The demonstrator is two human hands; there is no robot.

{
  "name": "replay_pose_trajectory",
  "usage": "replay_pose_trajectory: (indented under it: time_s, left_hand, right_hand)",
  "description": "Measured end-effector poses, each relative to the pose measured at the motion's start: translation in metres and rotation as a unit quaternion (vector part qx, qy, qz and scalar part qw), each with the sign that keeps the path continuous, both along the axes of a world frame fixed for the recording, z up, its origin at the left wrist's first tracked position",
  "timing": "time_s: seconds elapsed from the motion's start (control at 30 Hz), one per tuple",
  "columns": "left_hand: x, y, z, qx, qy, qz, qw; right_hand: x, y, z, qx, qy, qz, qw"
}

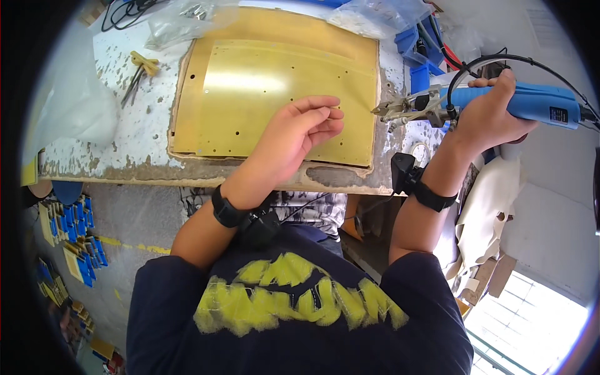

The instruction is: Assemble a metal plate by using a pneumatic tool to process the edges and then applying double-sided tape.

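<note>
In front of me lies a flat, yellow-gold metal panel (250,115) with small holes, set on a tan board (300,28). My left hand (306,125) is above the panel's right part, closed, its thumb against the curled fingers. Whether anything small is pinched there, I cannot make out. Gripped in my right hand (490,115) is a blue electric screwdriver (544,103) with a metal nose and a black hose curving into it. The tool lies nearly level, its tip pointing left, close to the panel's right edge.
Yellow-handled pliers (145,64) lie on the worn white bench (134,134) at left. Clear plastic bags (378,19) sit at the back, another plastic bag (81,103) at far left. Blue bins (422,44) stand at back right. Several blue-and-yellow pieces (75,219) are low at left.
</note>
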State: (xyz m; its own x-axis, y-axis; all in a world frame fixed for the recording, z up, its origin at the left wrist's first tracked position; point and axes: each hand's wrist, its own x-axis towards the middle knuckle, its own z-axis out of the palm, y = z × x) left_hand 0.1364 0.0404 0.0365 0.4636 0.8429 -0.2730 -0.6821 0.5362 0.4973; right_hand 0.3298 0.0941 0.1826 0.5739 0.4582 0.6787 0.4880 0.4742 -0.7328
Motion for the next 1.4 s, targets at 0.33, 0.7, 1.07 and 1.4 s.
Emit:
replay_pose_trajectory:
  time_s: [0.33,0.7,1.07,1.4]
  left_hand:
    - [0.021,0.029,0.014,-0.031,-0.022,0.013,0.999]
    - [0.056,0.074,0.007,0.344,0.458,-0.046,0.818]
    - [0.068,0.071,-0.017,0.404,0.519,0.017,0.753]
    - [0.067,0.076,-0.016,0.382,0.505,0.018,0.773]
  right_hand:
    - [-0.005,0.002,-0.004,0.019,-0.014,-0.009,1.000]
    - [-0.007,0.000,-0.003,0.022,0.011,-0.008,1.000]
    - [0.011,0.015,-0.018,-0.008,-0.142,-0.156,0.977]
    - [-0.022,0.019,-0.014,-0.025,-0.183,-0.253,0.950]
